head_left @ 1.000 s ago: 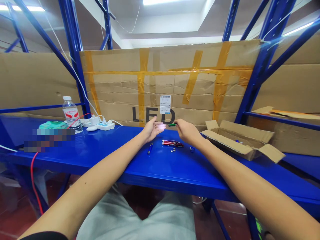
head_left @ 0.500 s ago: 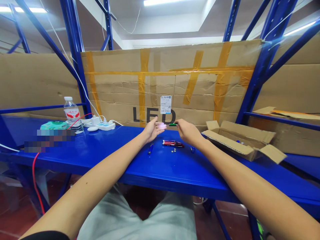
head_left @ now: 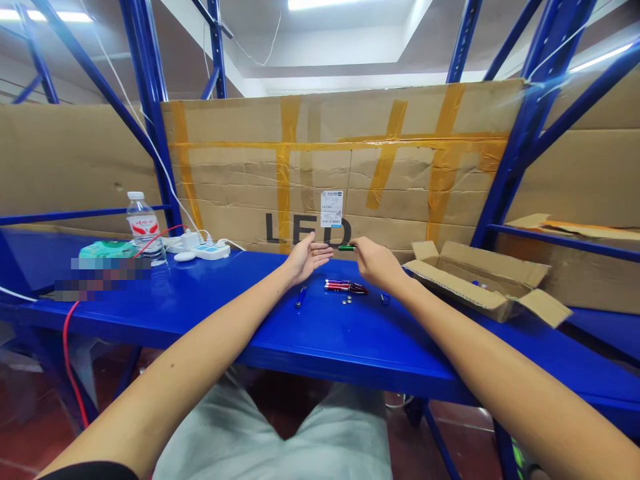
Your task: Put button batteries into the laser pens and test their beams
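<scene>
Fingers [head_left: 320,256] straight and slightly spread, the left hand [head_left: 302,261] holds nothing, just beyond and left of the red and blue pens [head_left: 345,287]; the right hand [head_left: 375,261] pinches a green pen-shaped tube [head_left: 347,248] beyond those pens, its end just short of that hand. From the pens, I see the blue table [head_left: 200,293] running left, its edge nearer the person, and an open-flapped carton [head_left: 465,298] right.

"LED" on cardboard sheet [head_left: 335,170]; white label [head_left: 331,209] illegible.
</scene>
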Demonstrator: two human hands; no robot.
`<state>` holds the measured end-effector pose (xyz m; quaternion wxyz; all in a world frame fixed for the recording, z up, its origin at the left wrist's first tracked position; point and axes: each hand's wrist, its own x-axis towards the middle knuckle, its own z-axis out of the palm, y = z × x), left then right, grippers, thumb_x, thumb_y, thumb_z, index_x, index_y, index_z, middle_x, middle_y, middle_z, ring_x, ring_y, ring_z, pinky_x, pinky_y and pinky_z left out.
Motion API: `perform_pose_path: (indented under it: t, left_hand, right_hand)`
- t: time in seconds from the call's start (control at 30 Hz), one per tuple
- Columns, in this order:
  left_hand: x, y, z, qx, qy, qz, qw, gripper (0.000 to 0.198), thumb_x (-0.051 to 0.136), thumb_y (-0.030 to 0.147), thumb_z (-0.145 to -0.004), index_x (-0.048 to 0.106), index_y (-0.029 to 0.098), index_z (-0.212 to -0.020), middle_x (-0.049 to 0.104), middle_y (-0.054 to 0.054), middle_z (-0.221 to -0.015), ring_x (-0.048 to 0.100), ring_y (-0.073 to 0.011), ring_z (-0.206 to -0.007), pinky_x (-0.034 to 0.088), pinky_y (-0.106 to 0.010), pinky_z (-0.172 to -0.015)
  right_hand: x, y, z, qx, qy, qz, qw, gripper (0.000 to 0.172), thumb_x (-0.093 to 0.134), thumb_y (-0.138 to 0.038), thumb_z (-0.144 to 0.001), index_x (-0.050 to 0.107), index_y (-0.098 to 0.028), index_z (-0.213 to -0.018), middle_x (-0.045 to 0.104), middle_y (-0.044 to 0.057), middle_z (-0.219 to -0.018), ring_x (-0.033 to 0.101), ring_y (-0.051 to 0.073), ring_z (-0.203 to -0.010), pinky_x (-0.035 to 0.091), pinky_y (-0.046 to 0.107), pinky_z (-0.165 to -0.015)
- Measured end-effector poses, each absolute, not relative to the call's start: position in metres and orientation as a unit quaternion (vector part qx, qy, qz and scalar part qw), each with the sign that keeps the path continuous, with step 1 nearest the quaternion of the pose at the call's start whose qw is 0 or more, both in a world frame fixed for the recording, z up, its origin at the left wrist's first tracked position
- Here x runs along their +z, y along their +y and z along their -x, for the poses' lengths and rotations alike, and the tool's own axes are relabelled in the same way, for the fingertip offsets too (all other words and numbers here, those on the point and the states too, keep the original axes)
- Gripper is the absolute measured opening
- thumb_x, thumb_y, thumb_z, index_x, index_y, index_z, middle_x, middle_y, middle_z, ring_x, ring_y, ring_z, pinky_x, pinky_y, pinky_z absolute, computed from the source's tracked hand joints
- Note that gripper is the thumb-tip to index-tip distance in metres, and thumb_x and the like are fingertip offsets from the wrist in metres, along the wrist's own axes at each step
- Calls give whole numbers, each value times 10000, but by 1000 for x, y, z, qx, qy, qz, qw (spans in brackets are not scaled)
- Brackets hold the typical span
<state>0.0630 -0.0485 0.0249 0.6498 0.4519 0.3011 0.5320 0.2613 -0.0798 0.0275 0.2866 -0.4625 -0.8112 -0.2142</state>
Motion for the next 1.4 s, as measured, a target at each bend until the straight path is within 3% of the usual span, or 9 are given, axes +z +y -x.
perform_pose_path:
  t: [1.07, 1.4]
  left_hand:
    - [23, -46, -62, 531, 299, -450, 653, 549, 380, 511, -949, 626, 38, -1081, 655, -262, -1147, 633, -285, -1120, 471, -367, -989]
    - [22, -43, -61, 526, 294, -455, 655, 561, 381, 521, -949, 608, 51, -1153, 669, -244, -1140, 646, -275, -1096, 489, -364, -962]
  right_hand:
    - [32, -86, -260, -234, -816, 462, 259, 358, 361, -113, -920, 598, -122, -1189, 646, 136, -1076, 601, 228, -926, 418, 299, -749]
    - [31, -85, -260, -234, -820, 456, 255, 362, 361, -130, -930, 616, -140, -1187, 654, 127, -1067, 610, 217, -905, 419, 293, -733]
